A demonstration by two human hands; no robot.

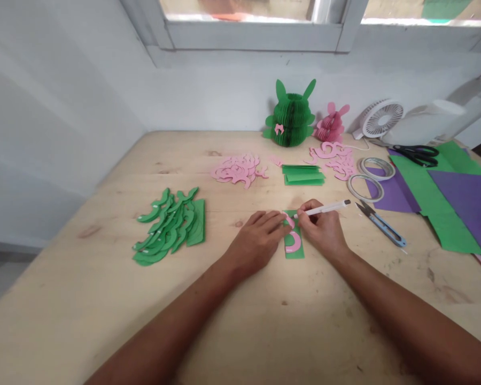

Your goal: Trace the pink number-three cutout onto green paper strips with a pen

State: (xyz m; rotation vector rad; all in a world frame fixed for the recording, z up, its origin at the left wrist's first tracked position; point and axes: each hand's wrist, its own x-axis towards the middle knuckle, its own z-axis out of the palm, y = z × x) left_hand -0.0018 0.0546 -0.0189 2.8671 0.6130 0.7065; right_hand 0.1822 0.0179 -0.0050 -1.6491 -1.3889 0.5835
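My right hand [321, 227] grips a white pen [326, 208], its tip down at the edge of a pink curved paper cutout [293, 243]. The cutout lies on a small green paper strip [294, 254] on the table. My left hand [260, 235] rests flat with fingers stretched out, pressing the cutout's upper part and partly covering it. Left of my hands is a pile of wavy green paper cutouts [166, 227]. Beyond them lie a heap of pink cutouts [236, 170] and some folded green strips [303, 175].
A green paper honeycomb figure [292, 120] and a smaller pink one [331, 125] stand by the wall. To the right are a small fan [382, 118], tape rolls [366, 188], black scissors [417, 154], blue thread snips [385, 224], and green and purple paper sheets [465, 203].
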